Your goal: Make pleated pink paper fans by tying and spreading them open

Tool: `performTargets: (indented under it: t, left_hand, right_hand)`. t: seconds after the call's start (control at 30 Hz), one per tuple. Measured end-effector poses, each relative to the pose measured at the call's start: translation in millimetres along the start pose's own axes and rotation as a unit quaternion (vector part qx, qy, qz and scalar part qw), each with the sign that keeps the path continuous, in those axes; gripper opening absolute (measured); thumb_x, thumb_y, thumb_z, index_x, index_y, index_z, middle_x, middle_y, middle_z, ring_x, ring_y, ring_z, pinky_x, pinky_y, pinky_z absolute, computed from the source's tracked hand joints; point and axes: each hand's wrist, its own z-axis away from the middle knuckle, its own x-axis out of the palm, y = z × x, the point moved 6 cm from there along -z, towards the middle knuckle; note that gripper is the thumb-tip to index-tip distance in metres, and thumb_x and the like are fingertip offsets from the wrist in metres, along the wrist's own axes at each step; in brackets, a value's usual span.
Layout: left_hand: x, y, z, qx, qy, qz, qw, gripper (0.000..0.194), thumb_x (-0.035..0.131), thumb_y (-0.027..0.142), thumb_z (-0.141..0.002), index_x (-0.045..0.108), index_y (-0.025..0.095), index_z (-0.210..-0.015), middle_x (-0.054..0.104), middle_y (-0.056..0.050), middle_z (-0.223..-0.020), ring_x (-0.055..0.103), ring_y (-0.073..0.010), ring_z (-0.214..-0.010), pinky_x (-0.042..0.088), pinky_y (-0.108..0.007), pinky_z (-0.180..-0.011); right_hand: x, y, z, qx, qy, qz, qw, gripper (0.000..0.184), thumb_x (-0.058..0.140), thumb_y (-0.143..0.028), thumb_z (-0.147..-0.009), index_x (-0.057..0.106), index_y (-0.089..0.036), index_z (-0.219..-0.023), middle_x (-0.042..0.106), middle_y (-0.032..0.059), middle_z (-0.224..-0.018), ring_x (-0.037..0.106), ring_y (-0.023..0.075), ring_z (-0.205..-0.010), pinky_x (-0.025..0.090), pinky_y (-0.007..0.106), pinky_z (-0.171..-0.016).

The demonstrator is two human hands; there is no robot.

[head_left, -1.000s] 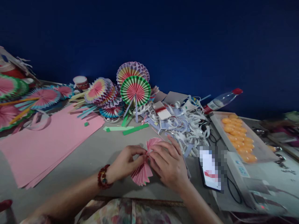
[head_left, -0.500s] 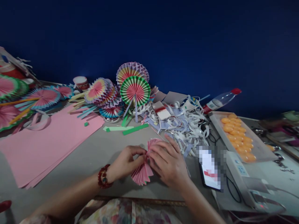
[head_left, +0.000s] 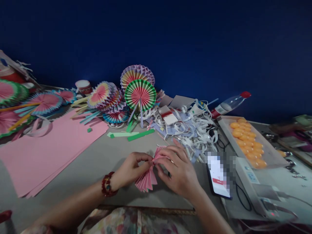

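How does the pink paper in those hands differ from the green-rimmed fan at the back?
The pink paper is gathered at its middle, flaring into a bow; the green-rimmed fan is opened to a full circle. The left hand pinches the pink paper, while no hand touches the green-rimmed fan. Both are pleated and show pink.

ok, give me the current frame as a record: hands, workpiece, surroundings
left_hand: pinching pleated pink paper near its middle; beaded bracelet on wrist
right_hand: fingers on the paper's upper part
workpiece_state: folds gathered at middle, lower end fanned out
left_side: flat pink sheets, overlapping
back: green-rimmed round fan, upright
right_side: phone, screen lit, partly pixelated; tray with orange pieces
back_right: red-capped bottle, tilted
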Motion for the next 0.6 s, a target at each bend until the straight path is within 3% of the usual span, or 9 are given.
performTargets:
  t: [0.43, 0.6]
  left_hand:
    - [1.0, 0.1, -1.0, 0.018, -0.001, -0.016, 1.000, 0.026, 0.051, 0.024, -0.090, 0.069, 0.013, -0.075, 0.063, -0.001, -0.073, 0.056, -0.0144, -0.072, 0.042, -0.021, -0.069]
    - [0.9, -0.2, -0.6, 0.004, 0.000, -0.021, 1.000, 0.024, 0.051, 0.024, -0.088, 0.071, 0.013, -0.079, 0.067, -0.002, -0.076, 0.058, -0.0163, -0.074, 0.043, -0.022, -0.069]
  right_hand:
    - [4.6, -8.2, -1.6, -0.023, 0.000, 0.055, 0.998, 0.009, 0.059, -0.017, -0.088, 0.067, -0.021, -0.092, 0.072, 0.0039, -0.099, 0.058, 0.0231, -0.098, 0.028, 0.053, -0.116]
    - [7.4, -3.2, -1.3, 0.002, -0.003, 0.017, 1.000, 0.009, 0.062, -0.016, -0.085, 0.067, -0.023, -0.086, 0.070, 0.0032, -0.100, 0.057, 0.0243, -0.102, 0.028, 0.056, -0.115]
